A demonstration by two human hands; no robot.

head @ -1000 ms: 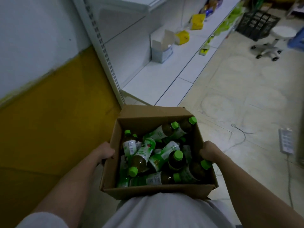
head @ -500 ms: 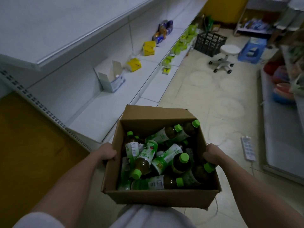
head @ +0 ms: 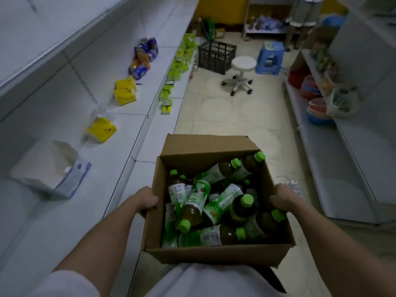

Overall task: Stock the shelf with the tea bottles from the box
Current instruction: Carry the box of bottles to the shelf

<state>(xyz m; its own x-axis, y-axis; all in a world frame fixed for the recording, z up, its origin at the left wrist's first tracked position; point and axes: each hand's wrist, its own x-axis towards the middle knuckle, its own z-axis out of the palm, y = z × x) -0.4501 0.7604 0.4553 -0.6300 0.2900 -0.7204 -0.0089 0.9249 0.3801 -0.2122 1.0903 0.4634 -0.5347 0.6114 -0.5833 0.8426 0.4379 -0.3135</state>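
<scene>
An open cardboard box (head: pixel 214 255) is held against my body at waist height. It is full of tea bottles (head: pixel 216 207) with green caps and green-white labels, lying jumbled in several directions. My left hand (head: pixel 144 200) grips the box's left wall and my right hand (head: pixel 282 197) grips its right wall. The white shelf (head: pixel 90 168) runs along my left side, below and beside the box.
On the left shelf lie an open white carton (head: pixel 55 168), yellow packs (head: pixel 101 129) and blue snack bags (head: pixel 142 58). Down the aisle stand a white wheeled stool (head: pixel 241 76), a black crate (head: pixel 215 55) and a blue stool (head: pixel 270 57). Another shelf with bowls (head: pixel 317 108) lines the right; a person stands far back.
My view has swung right from the yellow wall toward the aisle, so the left shelf and right shelf now show. Both hands keep the same grip on the box.
</scene>
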